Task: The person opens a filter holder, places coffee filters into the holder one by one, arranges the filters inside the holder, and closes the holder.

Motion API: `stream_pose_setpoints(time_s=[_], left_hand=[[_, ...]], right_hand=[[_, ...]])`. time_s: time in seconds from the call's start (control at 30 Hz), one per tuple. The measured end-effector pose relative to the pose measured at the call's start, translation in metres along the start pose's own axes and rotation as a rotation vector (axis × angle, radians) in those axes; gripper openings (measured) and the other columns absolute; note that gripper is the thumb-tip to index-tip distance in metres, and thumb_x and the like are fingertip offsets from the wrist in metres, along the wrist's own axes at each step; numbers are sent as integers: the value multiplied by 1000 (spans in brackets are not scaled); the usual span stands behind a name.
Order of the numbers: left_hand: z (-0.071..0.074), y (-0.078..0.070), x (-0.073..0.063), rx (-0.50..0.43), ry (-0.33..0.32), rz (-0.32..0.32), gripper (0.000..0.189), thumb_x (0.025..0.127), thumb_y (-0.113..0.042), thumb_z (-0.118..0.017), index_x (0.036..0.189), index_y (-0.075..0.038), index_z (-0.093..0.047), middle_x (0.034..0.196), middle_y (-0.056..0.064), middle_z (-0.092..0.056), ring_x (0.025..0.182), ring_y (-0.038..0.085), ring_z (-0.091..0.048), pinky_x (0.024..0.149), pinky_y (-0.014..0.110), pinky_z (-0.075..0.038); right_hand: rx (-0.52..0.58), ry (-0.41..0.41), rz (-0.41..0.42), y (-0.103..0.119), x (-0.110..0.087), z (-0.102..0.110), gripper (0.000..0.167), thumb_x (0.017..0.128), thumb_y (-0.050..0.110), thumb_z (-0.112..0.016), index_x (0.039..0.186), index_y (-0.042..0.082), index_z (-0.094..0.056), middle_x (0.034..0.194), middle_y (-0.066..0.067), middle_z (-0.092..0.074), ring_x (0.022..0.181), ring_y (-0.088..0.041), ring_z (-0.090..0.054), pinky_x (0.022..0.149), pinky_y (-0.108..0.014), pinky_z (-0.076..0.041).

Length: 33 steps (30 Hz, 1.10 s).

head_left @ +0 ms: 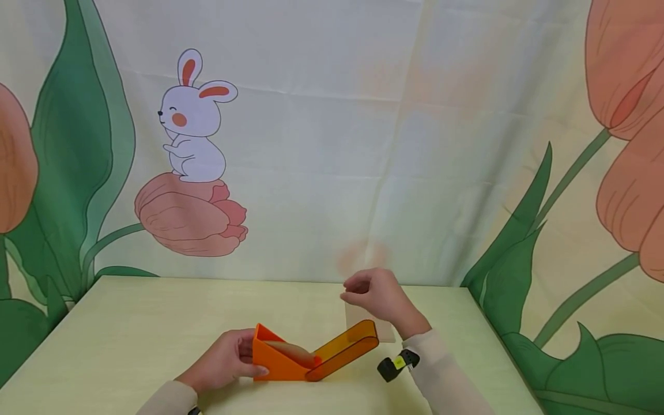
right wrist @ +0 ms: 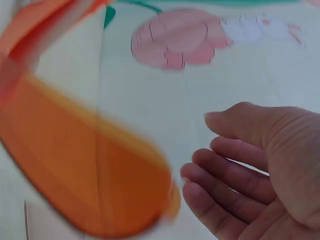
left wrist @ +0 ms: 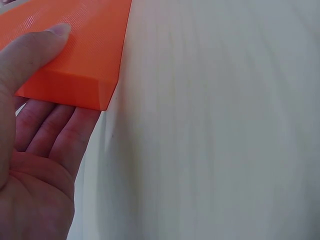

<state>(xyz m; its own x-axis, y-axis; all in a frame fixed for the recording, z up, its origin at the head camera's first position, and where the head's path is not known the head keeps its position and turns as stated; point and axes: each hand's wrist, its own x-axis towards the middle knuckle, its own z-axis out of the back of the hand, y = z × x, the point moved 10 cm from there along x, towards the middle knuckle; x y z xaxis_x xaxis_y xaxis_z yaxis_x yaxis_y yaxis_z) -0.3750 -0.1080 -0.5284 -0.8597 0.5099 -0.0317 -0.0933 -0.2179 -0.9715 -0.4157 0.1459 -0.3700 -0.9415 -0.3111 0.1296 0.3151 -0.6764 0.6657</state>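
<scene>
My left hand (head_left: 228, 357) grips the closed end of an orange wedge-shaped case (head_left: 280, 369), thumb on the near face and fingers behind. Up close in the left wrist view, the thumb presses the case's smooth orange side (left wrist: 90, 55). A see-through amber lid (head_left: 344, 349) is swung out to the right from the case's low end. Inside lies a long tan piece (head_left: 290, 349) with a red spot at its end; its kind is unclear. Above and behind the lid is my right hand (head_left: 381, 297), fingers loosely bent and nothing between them (right wrist: 250, 170).
A thin, pale, flat rectangle (head_left: 355, 314) lies on the light table (head_left: 155, 311) beneath the right hand. Behind the table hangs a cloth (head_left: 311, 144) printed with a rabbit and tulips. A black strap device (head_left: 396, 366) sits on the right wrist.
</scene>
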Motion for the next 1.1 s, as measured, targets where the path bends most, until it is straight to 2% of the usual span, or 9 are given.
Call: stream_pose_setpoints(time_s=[0.2,0.33,0.57,0.73,0.9,1.1], left_hand=[[1,4,-1,30,-22,32,54,81,-24,-88,129,-12,-66,122,5,-74,104,23,-71,94,34,-61],[1,7,-1,32,-27,53,56,80,-26,-88,130,-12,-66,123,5,-73,104,22,-70,95,36,-61],[-1,8,-2,26,-19,43,56,80,-26,-88,130,-12,-66,122,5,-74,104,23,-71,95,36,-61],[-1,6,-1,28,-20,36,56,80,-26,-88,130,-11,-66,123,5,-74,104,23,-71,95,36,-61],[0,5,-1,25,-21,35,55,80,-25,-88,129,-12,-67,122,5,-74,104,23,-71,95,36,-61],[1,3,2,37,-18,24,54,80,-25,-88,129,-12,-67,123,5,-74,105,23,-71,95,36,-61]], right_hand=[[-41,-60,-94,-39,8,10,16,90,22,-80,103,13,-78,96,1,-75,86,-14,-68,82,-33,-62],[-68,-70,-145,-64,10,4,20,88,22,-82,104,11,-78,95,0,-75,86,-15,-66,80,-33,-61],[-62,-56,-223,-103,15,-12,20,86,20,-83,102,9,-77,95,-2,-72,86,-19,-63,78,-35,-61],[-104,-58,-244,-126,18,-17,19,86,17,-84,99,6,-77,93,-3,-72,83,-19,-64,77,-36,-61],[-143,-33,-283,-139,19,-25,10,86,14,-83,92,7,-79,90,-3,-73,82,-19,-62,80,-37,-61],[-157,-30,-329,-155,23,-32,14,87,15,-82,97,6,-78,93,-4,-72,86,-21,-62,86,-41,-61]])
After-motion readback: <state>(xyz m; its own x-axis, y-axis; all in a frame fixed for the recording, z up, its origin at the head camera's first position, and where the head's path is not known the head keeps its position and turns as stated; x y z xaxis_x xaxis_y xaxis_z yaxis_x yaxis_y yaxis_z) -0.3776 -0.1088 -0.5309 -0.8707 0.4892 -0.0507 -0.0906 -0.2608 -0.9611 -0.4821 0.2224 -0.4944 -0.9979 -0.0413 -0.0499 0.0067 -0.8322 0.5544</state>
